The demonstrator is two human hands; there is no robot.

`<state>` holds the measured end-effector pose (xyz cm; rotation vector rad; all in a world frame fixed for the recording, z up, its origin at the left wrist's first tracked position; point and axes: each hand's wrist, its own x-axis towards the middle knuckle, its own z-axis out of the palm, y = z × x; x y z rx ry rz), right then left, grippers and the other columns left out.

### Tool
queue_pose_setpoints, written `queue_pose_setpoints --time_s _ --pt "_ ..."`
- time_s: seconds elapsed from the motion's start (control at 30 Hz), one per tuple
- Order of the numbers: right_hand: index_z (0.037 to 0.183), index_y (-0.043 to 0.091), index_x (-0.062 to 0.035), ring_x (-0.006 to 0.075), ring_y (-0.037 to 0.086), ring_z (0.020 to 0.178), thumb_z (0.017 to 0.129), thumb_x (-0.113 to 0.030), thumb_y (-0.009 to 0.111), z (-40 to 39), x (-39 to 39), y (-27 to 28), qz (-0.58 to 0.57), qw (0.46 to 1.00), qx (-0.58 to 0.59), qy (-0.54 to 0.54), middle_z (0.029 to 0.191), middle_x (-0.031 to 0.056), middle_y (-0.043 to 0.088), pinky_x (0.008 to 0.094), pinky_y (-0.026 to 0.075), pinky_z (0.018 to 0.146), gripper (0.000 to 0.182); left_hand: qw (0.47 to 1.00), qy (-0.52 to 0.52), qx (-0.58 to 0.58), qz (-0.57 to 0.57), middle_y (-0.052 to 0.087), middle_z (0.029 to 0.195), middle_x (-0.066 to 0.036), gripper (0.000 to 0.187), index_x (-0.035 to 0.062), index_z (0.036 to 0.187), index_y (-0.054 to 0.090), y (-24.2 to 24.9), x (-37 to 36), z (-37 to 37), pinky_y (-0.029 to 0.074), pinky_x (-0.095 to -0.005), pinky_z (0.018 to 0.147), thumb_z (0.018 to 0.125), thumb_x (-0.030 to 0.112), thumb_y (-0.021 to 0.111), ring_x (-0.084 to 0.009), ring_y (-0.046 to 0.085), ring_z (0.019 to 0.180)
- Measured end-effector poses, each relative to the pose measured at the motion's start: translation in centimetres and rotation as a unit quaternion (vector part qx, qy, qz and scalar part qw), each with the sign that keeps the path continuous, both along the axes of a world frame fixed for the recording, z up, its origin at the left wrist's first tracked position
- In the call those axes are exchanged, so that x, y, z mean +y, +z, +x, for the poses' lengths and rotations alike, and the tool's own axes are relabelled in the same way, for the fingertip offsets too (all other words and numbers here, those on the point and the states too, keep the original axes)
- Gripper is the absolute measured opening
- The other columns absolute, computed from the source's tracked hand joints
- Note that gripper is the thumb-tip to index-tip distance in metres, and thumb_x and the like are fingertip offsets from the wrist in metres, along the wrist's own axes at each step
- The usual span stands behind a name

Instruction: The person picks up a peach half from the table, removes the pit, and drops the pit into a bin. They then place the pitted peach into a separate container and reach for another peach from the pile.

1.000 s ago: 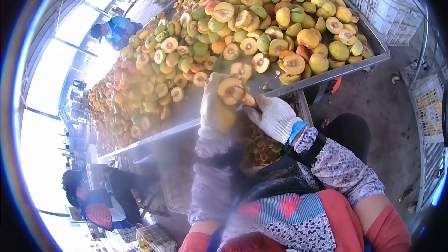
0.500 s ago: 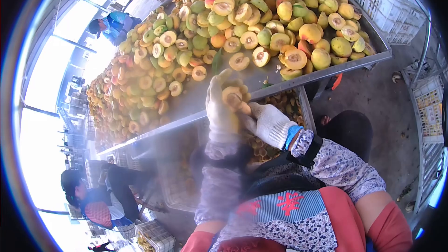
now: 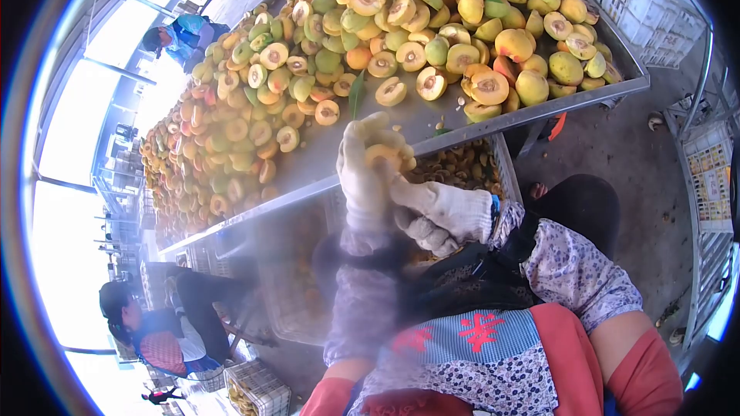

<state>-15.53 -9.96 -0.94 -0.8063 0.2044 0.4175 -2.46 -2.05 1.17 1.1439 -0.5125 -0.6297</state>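
My left hand (image 3: 358,173), in a whitish glove, is closed around a peach half (image 3: 382,156) near the front edge of the metal table (image 3: 308,158). The cut face of the peach shows partly between the fingers. My right hand (image 3: 451,212), also gloved, is just to the right and below, with its thumb reaching to the left hand and its other fingers curled in. Whatever those curled fingers hold, if anything, is hidden. Beyond the hands lies a large heap of halved and whole peaches (image 3: 331,58), and a green leaf (image 3: 356,94) rests in front of it.
Below the table edge, a crate (image 3: 505,169) contains many small brownish fruit pieces. White plastic crates (image 3: 640,11) are stacked at the back right. One person (image 3: 158,323) sits at the lower left; another (image 3: 185,38) is at the table's far left side.
My right hand has turned and drawn back slightly from the cut face of the peach, its fingers now curled below. The left hand still holds the peach half, its fingers closed further over it.
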Motion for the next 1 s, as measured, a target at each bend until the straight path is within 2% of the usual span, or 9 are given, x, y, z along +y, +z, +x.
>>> queue_pose_setpoints --time_s 0.07,0.2,0.27,0.3,0.4,0.47,0.57,0.73,1.0 --pt "0.087 0.06 -0.0128 0.0116 0.039 0.048 0.098 -0.059 0.05 -0.4 0.1 0.1 0.21 0.976 -0.003 0.054 0.059 -0.0053 0.044 0.0255 0.034 0.047 0.049 0.998 -0.014 0.05 -0.023 0.061 0.077 -0.007 0.05 -0.0005 0.117 0.059 0.4 -0.1 -0.3 0.052 -0.0336 0.056 0.102 0.046 0.047 -0.0224 0.061 0.062" --pt "0.088 0.061 -0.0107 0.0113 0.045 0.053 0.097 -0.061 0.049 -0.4 0.7 1.8 0.1 0.994 0.005 -0.044 0.059 -0.0038 0.046 0.0259 0.039 0.051 0.052 0.982 -0.047 0.166 -0.072 0.06 0.079 -0.001 0.042 0.005 0.118 0.06 1.0 -0.2 -0.2 0.052 -0.0322 0.056 0.101 0.043 0.052 -0.0199 0.061 0.067" --pt "0.094 0.065 -0.0071 0.0216 0.061 0.064 0.097 -0.054 0.051 -0.2 0.2 1.7 -0.329 0.941 -0.077 -0.031 0.066 0.0059 0.061 0.034 0.049 0.062 0.049 0.977 -0.039 0.197 -0.074 0.06 0.082 -0.001 0.04 0.006 0.118 0.061 1.7 0.2 0.4 0.053 -0.0318 0.058 0.101 0.041 0.053 -0.0194 0.062 0.069" --pt "0.094 0.065 -0.0071 0.0216 0.061 0.064 0.097 -0.054 0.051 -0.3 0.1 1.2 -0.33 0.94 -0.078 -0.03 0.066 0.0059 0.061 0.034 0.049 0.062 0.049 0.97 -0.032 0.228 -0.076 0.06 0.085 -0.002 0.038 0.0071 0.118 0.061 2.4 0.5 0.7 0.054 -0.0313 0.059 0.101 0.04 0.054 -0.0188 0.062 0.071" --pt "0.111 0.065 -0.005 0.0422 0.066 0.092 0.093 -0.046 0.059 -0.8 -0.6 0.9 -0.682 0.718 -0.11 0.083 0.093 0.0221 0.07 0.0479 0.051 0.081 0.045 0.994 0.036 0.103 0.017 0.061 0.092 -0.004 0.037 0.005 0.122 0.061 3.7 4.1 1.6 0.056 -0.0303 0.061 0.1 0.034 0.056 -0.0184 0.063 0.075" --pt "0.111 0.065 -0.0057 0.0418 0.066 0.091 0.093 -0.046 0.058 -1.8 -0.7 1.9 -0.699 0.703 -0.095 0.089 0.093 0.0222 0.07 0.049 0.052 0.08 0.045 0.954 0.096 -0.223 0.173 0.063 0.097 -0.006 0.038 0.0023 0.125 0.06 3.7 8.5 3.4 0.055 -0.0303 0.065 0.099 0.029 0.058 -0.0168 0.063 0.081" --pt "0.107 0.065 -0.0061 0.0411 0.067 0.091 0.093 -0.044 0.057 -1.9 -0.8 0.6 -0.717 0.693 -0.048 0.053 0.092 0.0222 0.07 0.0506 0.052 0.08 0.041 0.738 0.124 -0.569 0.34 0.064 0.11 -0.008 0.04 -0.001 0.129 0.059 1.9 15.4 9.5 0.051 -0.0289 0.078 0.098 0.025 0.061 -0.014 0.062 0.088" --pt "0.098 0.062 -0.0052 0.0409 0.067 0.086 0.093 -0.043 0.059 -1.6 -0.4 0.3 -0.711 0.698 -0.069 -0.041 0.087 0.0212 0.07 0.0509 0.052 0.076 0.039 0.905 0.145 -0.268 0.298 0.063 0.112 -0.005 0.048 0.0005 0.132 0.057 4.4 7.2 8.2 0.047 -0.0281 0.081 0.097 0.032 0.063 -0.0121 0.058 0.094" --pt "0.098 0.063 -0.004 0.0423 0.066 0.082 0.091 -0.043 0.062 -2.0 -2.2 1.5 -0.707 0.699 -0.032 -0.106 0.082 0.0215 0.068 0.0515 0.052 0.073 0.04 0.788 -0.065 -0.368 0.489 0.066 0.098 -0.012 0.058 0.0037 0.13 0.054 0.3 -9.9 8.9 0.05 -0.0317 0.075 0.084 0.034 0.073 -0.0187 0.061 0.083"
